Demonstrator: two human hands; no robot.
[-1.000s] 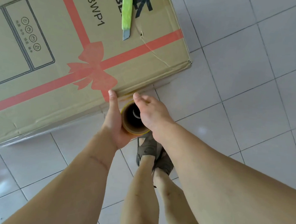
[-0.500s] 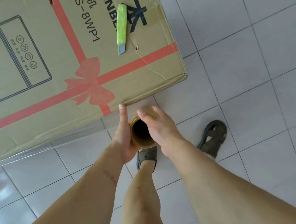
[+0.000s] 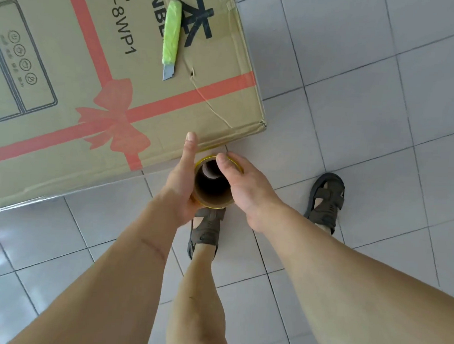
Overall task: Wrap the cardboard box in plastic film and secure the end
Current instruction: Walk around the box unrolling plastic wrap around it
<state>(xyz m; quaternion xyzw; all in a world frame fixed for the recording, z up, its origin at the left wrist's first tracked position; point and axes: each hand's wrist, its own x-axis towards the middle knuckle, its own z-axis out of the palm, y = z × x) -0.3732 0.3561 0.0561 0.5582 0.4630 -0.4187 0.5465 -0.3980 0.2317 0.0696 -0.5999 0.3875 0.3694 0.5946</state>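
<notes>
A floor of pale grey square ceramic tiles (image 3: pixel 384 107) with thin dark grout lines carries a large brown cardboard box (image 3: pixel 50 124) printed with a red ribbon and bow. 2 feet in dark brown strapped sandals (image 3: pixel 325 199) stand on the tiles beside the box's near corner.

Tiled indoor floor (image 3: pixel 386 75), appliance carton (image 3: pixel 63 135) (home, perhaps)

Bare forearms with no sleeves in view, thin straight scratch mark across the left forearm (image 3: pixel 154 247), bare lower legs, left hand (image 3: pixel 180 181) and right hand (image 3: pixel 246 189) ungloved, dark brown strapped open sandals (image 3: pixel 326 202) on both feet, no watch or rings
</notes>
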